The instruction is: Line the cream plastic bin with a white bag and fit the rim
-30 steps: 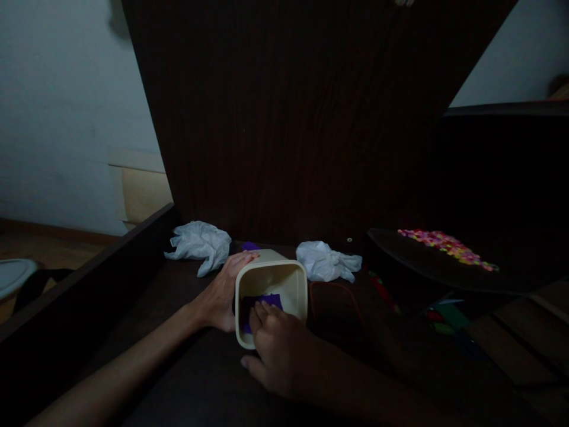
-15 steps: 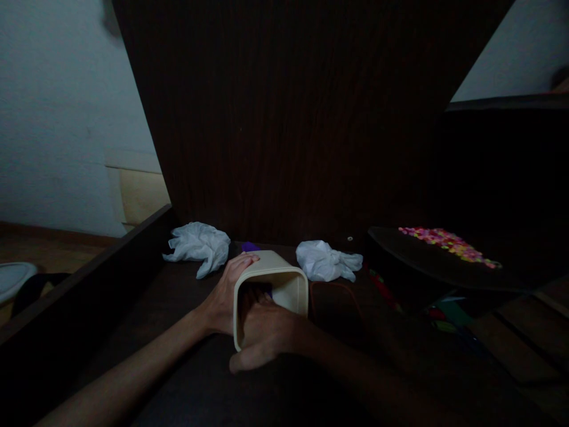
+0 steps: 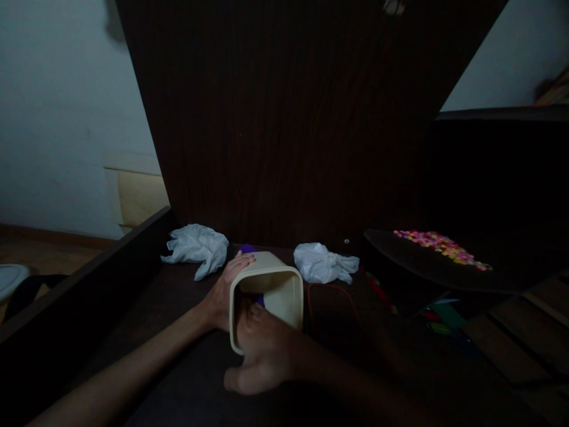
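Note:
A cream plastic container (image 3: 279, 261) with a squarish rim lies tipped on its side, its mouth towards me. My left hand (image 3: 224, 293) is wrapped round its left side, fingers on top. Inside the mouth is my right hand (image 3: 262, 341), fingers bent inward and tips hidden in the dark interior, thumb outside below the rim. A bit of purple material (image 3: 258, 299) shows by those fingers; whether they grip it is hard to see. Another purple piece (image 3: 247, 248) shows behind the container.
White plastic bags, one crumpled (image 3: 198, 249) and one knotted (image 3: 323, 263), lie either side at the back panel (image 3: 288, 130). A brown rectangular outline (image 3: 331, 287) is right of the container. Farther right, a dark surface (image 3: 382, 244) bears small colourful pieces (image 3: 444, 246). A raised ledge (image 3: 111, 267) borders the left.
My right hand has drawn slightly back out of the container, towards me. My left hand keeps its hold on the container. The view has shifted slightly.

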`<state>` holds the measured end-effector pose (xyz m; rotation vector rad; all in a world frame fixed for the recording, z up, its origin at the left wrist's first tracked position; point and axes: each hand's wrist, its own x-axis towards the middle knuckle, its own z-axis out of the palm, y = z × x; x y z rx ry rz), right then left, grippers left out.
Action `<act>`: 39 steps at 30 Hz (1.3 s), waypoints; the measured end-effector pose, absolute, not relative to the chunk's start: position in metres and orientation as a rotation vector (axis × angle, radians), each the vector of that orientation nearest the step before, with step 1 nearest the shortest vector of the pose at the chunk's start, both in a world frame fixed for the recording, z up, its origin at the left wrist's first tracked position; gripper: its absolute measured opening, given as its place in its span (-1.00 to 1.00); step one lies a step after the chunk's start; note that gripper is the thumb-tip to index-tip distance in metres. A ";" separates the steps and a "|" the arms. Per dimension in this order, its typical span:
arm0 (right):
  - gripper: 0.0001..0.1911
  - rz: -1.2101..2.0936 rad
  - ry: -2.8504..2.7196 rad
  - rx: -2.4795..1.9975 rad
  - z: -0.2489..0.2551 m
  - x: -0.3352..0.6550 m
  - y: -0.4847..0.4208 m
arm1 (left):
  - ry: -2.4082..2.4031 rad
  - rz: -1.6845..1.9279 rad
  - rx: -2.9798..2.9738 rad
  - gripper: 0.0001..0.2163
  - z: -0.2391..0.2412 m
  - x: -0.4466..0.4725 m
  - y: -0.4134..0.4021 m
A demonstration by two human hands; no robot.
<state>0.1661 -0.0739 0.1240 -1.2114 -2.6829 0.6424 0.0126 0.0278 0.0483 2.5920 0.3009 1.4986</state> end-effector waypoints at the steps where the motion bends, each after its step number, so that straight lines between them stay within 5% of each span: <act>1: -0.04 0.625 -2.673 -1.264 0.123 0.165 -0.079 | 0.303 1.480 2.590 -0.05 0.049 0.012 0.029; 5: -0.39 0.517 -2.645 -1.491 0.106 0.164 -0.098 | 0.262 1.412 2.587 -0.07 0.050 0.009 0.035; 14: -0.51 0.500 -2.373 -2.023 0.083 0.167 -0.113 | 0.143 1.483 2.627 -0.02 0.050 0.013 0.042; 16: -0.44 0.504 -2.354 -2.039 0.098 0.166 -0.108 | 0.146 1.490 2.644 0.00 0.052 0.014 0.041; 20: 0.26 0.690 -2.651 -1.855 0.139 0.171 -0.090 | 0.130 1.541 2.662 0.04 0.052 0.015 0.039; 22: 0.41 0.734 -2.765 -1.784 0.151 0.173 -0.079 | 0.137 1.572 2.654 0.03 0.050 0.016 0.038; 39: 0.15 0.763 -2.849 -1.399 0.132 0.169 -0.058 | 0.277 1.628 2.603 -0.10 0.035 0.017 0.038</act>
